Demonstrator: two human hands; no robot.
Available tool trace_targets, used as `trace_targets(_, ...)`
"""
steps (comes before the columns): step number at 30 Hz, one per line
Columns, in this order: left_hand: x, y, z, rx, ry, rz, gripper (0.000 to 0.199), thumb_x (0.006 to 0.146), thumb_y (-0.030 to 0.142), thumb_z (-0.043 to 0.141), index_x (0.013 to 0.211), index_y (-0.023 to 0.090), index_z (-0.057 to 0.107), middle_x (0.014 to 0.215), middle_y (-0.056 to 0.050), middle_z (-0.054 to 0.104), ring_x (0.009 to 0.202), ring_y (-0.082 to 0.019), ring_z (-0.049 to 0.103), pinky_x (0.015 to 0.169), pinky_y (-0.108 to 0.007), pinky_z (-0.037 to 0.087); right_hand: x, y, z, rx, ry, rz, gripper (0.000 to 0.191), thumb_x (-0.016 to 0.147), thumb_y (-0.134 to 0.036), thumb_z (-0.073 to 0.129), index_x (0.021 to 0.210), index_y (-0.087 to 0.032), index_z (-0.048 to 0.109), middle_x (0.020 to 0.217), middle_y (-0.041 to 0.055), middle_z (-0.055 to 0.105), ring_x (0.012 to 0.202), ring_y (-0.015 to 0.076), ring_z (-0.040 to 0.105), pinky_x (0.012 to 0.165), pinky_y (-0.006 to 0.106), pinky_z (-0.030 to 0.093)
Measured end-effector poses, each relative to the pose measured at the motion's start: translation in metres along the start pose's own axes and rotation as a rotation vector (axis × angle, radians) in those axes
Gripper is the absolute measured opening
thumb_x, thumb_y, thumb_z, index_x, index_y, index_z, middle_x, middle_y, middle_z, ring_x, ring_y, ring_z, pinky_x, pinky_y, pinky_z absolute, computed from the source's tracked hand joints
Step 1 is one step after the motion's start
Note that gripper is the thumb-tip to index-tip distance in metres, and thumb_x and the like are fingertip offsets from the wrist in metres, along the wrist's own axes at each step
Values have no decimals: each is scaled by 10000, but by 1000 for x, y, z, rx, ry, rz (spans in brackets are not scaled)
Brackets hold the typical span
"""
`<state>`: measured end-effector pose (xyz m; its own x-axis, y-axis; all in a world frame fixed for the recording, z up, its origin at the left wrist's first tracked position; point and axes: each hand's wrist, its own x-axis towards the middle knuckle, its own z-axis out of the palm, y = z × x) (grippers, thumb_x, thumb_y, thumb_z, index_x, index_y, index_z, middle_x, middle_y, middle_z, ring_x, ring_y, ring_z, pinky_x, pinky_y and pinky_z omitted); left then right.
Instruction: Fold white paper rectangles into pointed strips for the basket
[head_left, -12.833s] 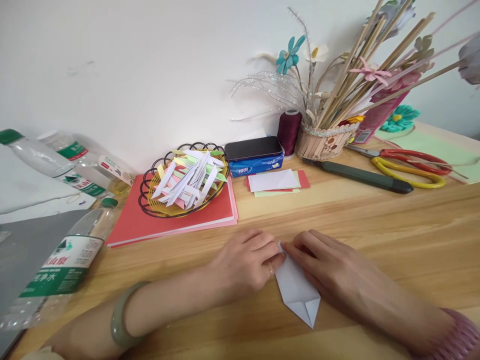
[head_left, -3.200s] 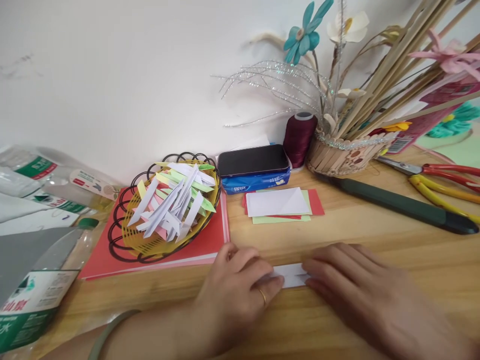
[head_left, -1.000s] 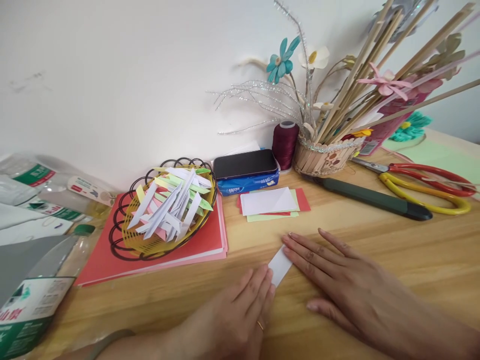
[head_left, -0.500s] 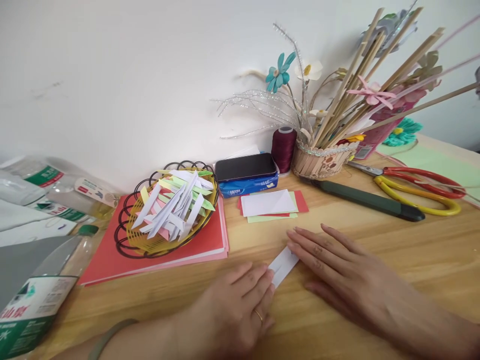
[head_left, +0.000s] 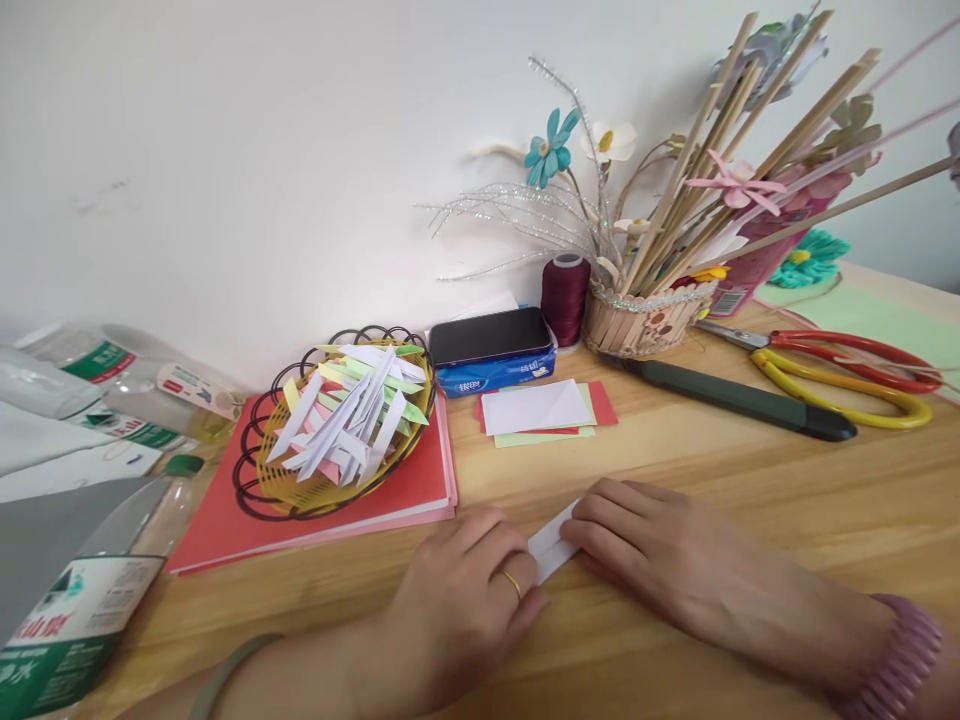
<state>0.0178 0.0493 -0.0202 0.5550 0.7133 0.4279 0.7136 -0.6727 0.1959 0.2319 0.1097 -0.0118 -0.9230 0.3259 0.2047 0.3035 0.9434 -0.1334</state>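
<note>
A narrow folded strip of white paper [head_left: 553,547] lies slantwise on the wooden table, with a crease line along its length. My left hand [head_left: 474,592], wearing a ring, is closed with curled fingers at the strip's lower left end. At the other end my right hand [head_left: 646,545] is closed too, its bent fingertips gripping the paper's edge. The fingers of both hands cover the strip's ends. Just beyond them sits a small stack of white, red and green paper pieces [head_left: 536,408].
A yellow basket of folded paper pieces [head_left: 349,415] rests on red paper sheets [head_left: 217,520]. Behind are a phone [head_left: 491,335] on a blue pack, maroon thread [head_left: 565,300] and a stick-and-flower basket [head_left: 649,320]. Scissors [head_left: 847,365] and a dark green tool [head_left: 742,398] lie right, bottles [head_left: 82,600] left.
My right hand's outstretched fingers have curled in onto the strip and moved slightly left. My left hand's fingers have bent more, and the strip between the hands has shifted slightly.
</note>
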Motion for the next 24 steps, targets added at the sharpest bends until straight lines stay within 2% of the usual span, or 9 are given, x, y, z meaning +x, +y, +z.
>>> trace_targets(3, 1, 1, 1, -39, 43, -20, 161, 861, 129, 484, 739, 142, 587, 680, -33, 588, 711, -156, 531, 637, -278, 495, 2, 4, 1, 44, -36, 27, 229, 950, -191, 348, 944, -174, 576, 870, 46, 542, 786, 192, 473, 678, 329, 414)
trace_targets(8, 3, 1, 0, -130, 88, -108, 151, 818, 69, 487, 718, 141, 575, 684, -34, 585, 723, -158, 498, 633, -271, 468, 6, 8, 1, 149, -18, 69, 211, 945, -166, 364, 878, -177, 564, 886, 39, 541, 818, 184, 475, 726, 326, 405)
trace_targets(11, 4, 0, -2, -159, 29, -210, 162, 821, 95, 470, 703, 145, 569, 716, -43, 571, 734, -167, 470, 620, -287, 442, 9, 7, 2, 226, -12, 152, 182, 933, -168, 403, 833, -187, 554, 858, 28, 538, 789, 170, 481, 707, 306, 405)
trace_targets(17, 5, -1, -3, -179, -113, -377, 164, 860, 154, 468, 707, 147, 529, 790, -47, 536, 810, -195, 449, 686, -349, 430, 18, 4, 8, 264, 88, 273, 154, 909, -163, 443, 785, -180, 533, 791, 31, 558, 728, 167, 493, 661, 300, 409)
trace_targets(24, 6, -1, 0, -98, -192, -394, 139, 853, 161, 467, 721, 152, 510, 826, -49, 507, 834, -215, 430, 714, -395, 441, 16, 5, 7, 237, 71, 337, 145, 848, -103, 486, 735, -188, 520, 753, 34, 561, 712, 176, 506, 642, 305, 414)
